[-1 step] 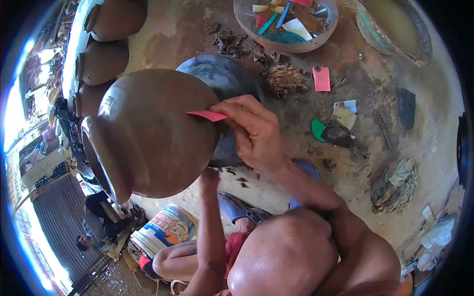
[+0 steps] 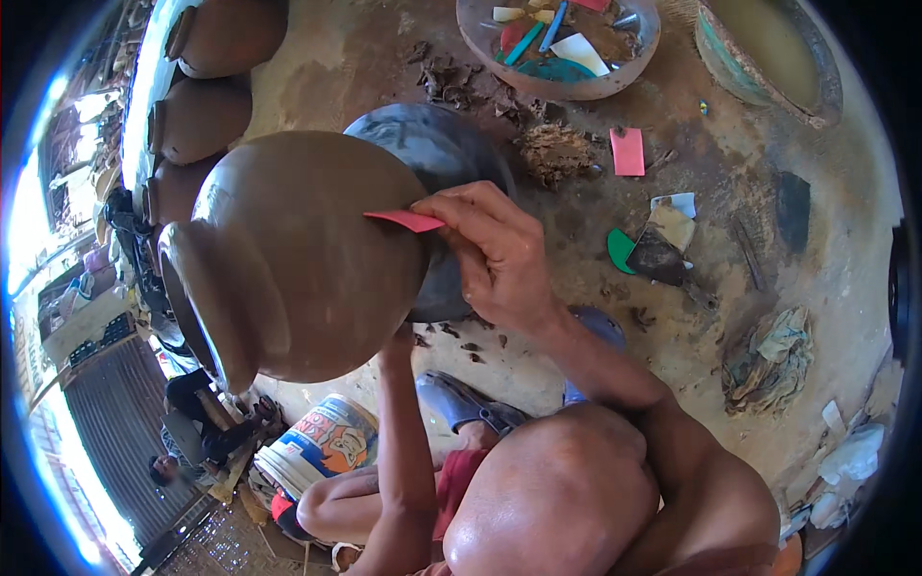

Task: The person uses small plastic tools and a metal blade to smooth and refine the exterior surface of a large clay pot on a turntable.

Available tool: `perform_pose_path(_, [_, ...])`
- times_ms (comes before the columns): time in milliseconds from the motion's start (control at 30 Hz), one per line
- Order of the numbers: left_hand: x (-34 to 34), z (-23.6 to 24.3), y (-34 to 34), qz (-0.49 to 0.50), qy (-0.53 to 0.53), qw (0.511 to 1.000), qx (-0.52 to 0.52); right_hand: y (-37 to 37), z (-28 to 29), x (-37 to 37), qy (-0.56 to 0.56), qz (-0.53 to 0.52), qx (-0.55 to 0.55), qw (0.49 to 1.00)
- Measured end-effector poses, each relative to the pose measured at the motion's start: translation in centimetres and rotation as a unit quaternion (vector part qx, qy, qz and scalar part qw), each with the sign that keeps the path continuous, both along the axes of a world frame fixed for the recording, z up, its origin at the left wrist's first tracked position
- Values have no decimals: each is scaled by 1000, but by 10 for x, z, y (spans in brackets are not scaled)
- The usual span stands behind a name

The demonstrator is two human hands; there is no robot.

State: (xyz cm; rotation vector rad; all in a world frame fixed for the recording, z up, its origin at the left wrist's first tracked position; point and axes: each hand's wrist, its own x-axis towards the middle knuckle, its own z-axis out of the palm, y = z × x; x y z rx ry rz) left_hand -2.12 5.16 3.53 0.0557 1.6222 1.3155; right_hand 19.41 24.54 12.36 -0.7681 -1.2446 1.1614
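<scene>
A large brown wet-looking clay pot (image 2: 307, 254) lies tilted with its rimmed mouth (image 2: 197, 307) toward the left. My right hand (image 2: 495, 254) is closed on a thin pink scraper (image 2: 408, 222), pinched between thumb and fingers. The scraper's flat edge touches the pot's rounded side. Below the pot, my left hand (image 2: 403, 338) reaches up to its underside; the pot hides the fingers. Behind the pot's base is a dark grey rounded form (image 2: 432, 139), partly covered by the pot and my right hand.
More clay pots (image 2: 206, 115) line the left. A basin of tools (image 2: 471, 43) and a tub of murky water (image 2: 711, 48) stand at the back. Another pink piece (image 2: 627, 152), flat scraps (image 2: 663, 240) and a crumpled cloth (image 2: 768, 360) lie rightward. A bucket (image 2: 322, 437) stands near my leg; a person (image 2: 182, 461) sits lower left.
My left forearm has shifted slightly leftward under the pot. The right hand and pink scraper keep nearly the same place against the pot's side.
</scene>
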Motion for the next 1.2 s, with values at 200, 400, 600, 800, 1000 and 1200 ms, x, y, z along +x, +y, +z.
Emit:
perform_pose_path(200, [86, -19, 14, 252, -94, 962, 37, -5, 5, 0, -31, 0, 14, 999])
perform_pose_path(400, [111, 15, 28, 178, -154, 969, -75, -3, -9, 12, -51, -23, 26, 998])
perform_pose_path(600, [36, -18, -6, 164, -101, 981, 26, -10, 10, 9, -58, -4, 33, 998])
perform_pose_path(800, [130, -10, 11, 61, -221, 973, 39, -8, 7, 14, -64, -4, 66, 996])
perform_pose_path(1000, [31, -6, 12, 100, -2, 995, 24, -12, 14, 10, -63, -1, 86, 994])
perform_pose_path(1200, [139, -1, 27, 164, -190, 960, 120, -14, 8, 9, -66, 6, 94, 993])
